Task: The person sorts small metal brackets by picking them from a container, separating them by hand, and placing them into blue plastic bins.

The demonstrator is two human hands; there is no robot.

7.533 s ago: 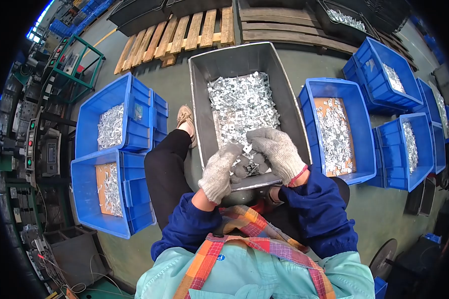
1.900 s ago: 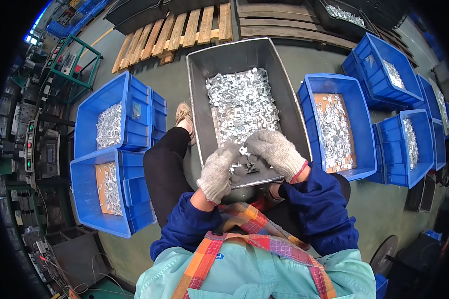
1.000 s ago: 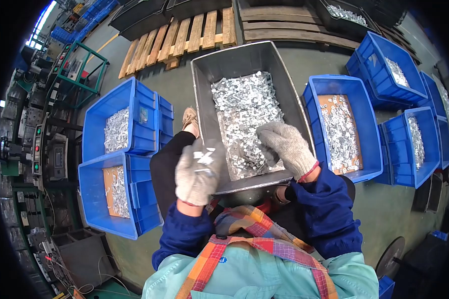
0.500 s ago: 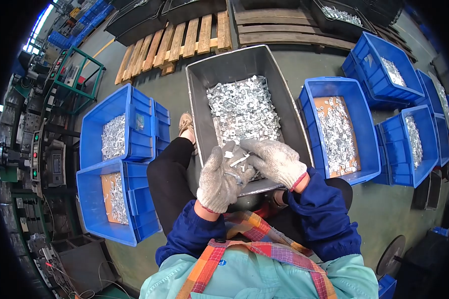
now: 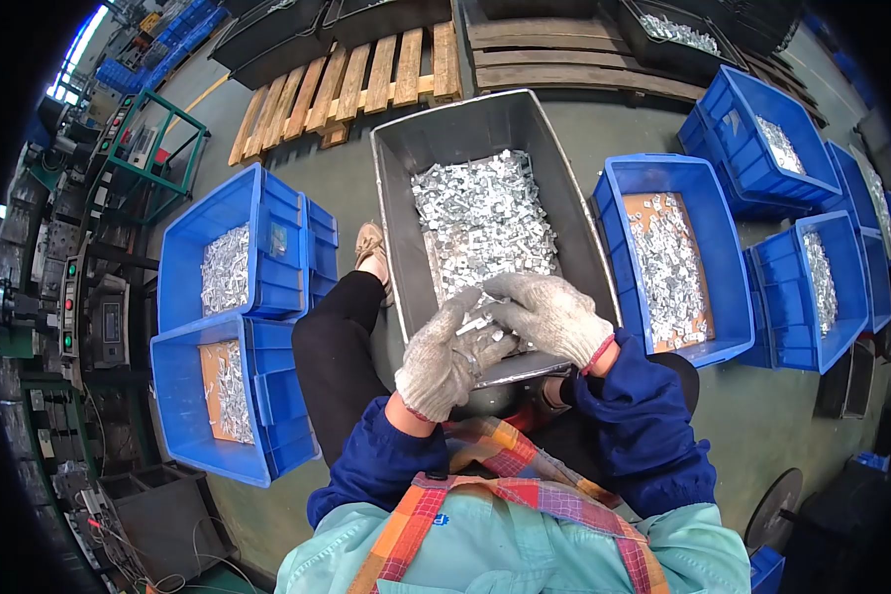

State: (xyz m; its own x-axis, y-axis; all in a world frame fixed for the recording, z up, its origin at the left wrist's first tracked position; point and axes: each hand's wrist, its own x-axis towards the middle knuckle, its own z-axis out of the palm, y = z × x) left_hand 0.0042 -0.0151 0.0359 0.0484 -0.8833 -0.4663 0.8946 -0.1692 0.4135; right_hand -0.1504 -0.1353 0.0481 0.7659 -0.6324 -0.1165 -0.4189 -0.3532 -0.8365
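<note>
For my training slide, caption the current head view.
Gloved left hand and right hand at a dark bin of metal parts, blue crates on either side.

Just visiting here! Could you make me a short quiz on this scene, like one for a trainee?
1. True or false: both of the person's hands are bare.

2. What colour is the big middle bin?
A) Blue
B) Dark grey
C) Green

3. Fill in the blank: inside that bin lies a heap of small, silvery ____.

Key:
1. False: the left hand and right hand both wear gloves.
2. B.
3. Parts.
</note>
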